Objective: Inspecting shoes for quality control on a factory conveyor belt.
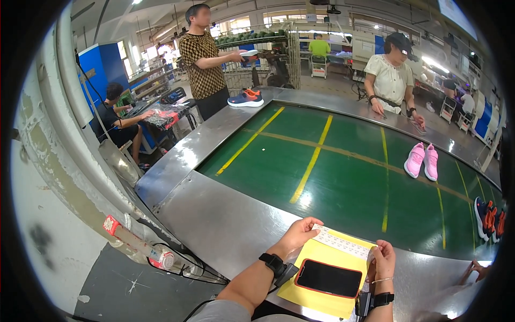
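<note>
A white strip of small printed labels (343, 242) is stretched between my two hands at the near edge of the metal table. My left hand (298, 234) pinches its left end between thumb and fingers. At the strip's right end, my right hand (382, 261) is closed on it, with some fingers hidden. Under the strip lies a yellow sheet (300, 294), partly on the metal edge. A dark-screened phone in a red case (329, 278) rests on the sheet, between my wrists.
A green conveyor belt (257, 182) with yellow lines runs past the metal table rim (198, 214). Pink shoes (422, 161) and dark-orange shoes (487, 219) sit on it. Another sneaker (245, 98) stands on the far left corner. Co-workers stand across the belt; another hand (474, 270) shows at right.
</note>
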A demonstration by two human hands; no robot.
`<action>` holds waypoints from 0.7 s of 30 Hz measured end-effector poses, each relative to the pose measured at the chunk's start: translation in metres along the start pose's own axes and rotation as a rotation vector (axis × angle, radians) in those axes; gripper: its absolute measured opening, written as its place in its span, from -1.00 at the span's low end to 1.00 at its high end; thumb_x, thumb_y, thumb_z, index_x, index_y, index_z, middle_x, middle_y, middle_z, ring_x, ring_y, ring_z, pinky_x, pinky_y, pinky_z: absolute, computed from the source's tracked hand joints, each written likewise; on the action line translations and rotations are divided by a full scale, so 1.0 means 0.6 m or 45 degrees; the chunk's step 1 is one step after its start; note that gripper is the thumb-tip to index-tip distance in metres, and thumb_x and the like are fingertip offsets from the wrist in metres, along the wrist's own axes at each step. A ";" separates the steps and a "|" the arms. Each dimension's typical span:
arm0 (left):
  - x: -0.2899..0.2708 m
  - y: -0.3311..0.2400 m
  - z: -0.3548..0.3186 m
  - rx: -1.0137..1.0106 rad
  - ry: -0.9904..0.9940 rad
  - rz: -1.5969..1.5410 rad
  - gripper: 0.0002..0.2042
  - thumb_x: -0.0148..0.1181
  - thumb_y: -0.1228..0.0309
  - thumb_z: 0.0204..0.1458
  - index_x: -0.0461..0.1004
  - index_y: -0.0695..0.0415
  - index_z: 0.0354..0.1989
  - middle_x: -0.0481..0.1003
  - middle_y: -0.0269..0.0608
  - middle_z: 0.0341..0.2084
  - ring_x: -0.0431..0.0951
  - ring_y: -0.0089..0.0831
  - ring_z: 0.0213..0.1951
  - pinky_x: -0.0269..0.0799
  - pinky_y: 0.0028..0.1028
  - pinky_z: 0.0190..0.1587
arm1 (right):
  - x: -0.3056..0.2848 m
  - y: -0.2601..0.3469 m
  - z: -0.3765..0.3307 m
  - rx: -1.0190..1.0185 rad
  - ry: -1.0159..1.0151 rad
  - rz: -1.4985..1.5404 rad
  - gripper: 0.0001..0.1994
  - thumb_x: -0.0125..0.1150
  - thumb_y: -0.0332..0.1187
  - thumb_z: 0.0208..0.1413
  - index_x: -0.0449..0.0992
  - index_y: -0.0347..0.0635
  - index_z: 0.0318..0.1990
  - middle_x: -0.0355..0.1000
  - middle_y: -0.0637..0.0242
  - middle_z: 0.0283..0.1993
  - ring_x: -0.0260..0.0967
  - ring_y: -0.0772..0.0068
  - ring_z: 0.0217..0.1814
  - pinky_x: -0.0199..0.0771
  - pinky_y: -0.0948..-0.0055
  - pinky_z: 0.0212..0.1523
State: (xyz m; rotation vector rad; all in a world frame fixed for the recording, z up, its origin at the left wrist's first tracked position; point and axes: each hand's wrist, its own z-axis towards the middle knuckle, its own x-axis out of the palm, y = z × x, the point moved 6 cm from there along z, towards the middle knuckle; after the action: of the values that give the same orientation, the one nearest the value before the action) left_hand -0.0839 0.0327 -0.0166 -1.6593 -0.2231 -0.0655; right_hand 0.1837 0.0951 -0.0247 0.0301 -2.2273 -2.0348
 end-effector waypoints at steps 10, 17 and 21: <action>0.000 0.004 -0.003 -0.023 -0.017 -0.059 -0.79 -0.02 0.57 0.03 0.33 0.25 -0.13 0.45 -0.26 -0.41 0.44 -0.61 -0.35 0.37 -0.60 -0.24 | 0.002 -0.002 -0.002 0.013 0.012 0.040 -0.85 0.04 -0.59 -0.04 0.36 -0.30 -0.25 0.27 0.48 -0.41 0.15 0.71 -0.44 0.17 0.76 -0.42; 0.001 0.001 -0.005 -0.023 -0.021 -0.043 -0.79 -0.01 0.57 0.03 0.33 0.25 -0.13 0.45 -0.25 -0.41 0.44 -0.61 -0.35 0.37 -0.60 -0.25 | 0.003 -0.004 -0.003 0.018 0.015 0.110 -0.84 0.03 -0.62 -0.04 0.35 -0.31 -0.25 0.26 0.46 -0.39 0.17 0.69 -0.39 0.20 0.74 -0.32; 0.000 0.004 -0.003 -0.018 -0.010 -0.065 -0.79 -0.01 0.58 0.03 0.33 0.25 -0.13 0.45 -0.25 -0.40 0.44 -0.61 -0.35 0.37 -0.61 -0.25 | 0.001 -0.008 0.000 0.016 0.024 0.091 -0.84 0.04 -0.62 -0.04 0.35 -0.31 -0.25 0.26 0.46 -0.39 0.16 0.69 -0.38 0.20 0.74 -0.30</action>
State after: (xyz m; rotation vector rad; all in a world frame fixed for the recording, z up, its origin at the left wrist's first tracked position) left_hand -0.0832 0.0307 -0.0188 -1.6685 -0.2717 -0.0997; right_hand 0.1826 0.0947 -0.0294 -0.0289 -2.1967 -1.9759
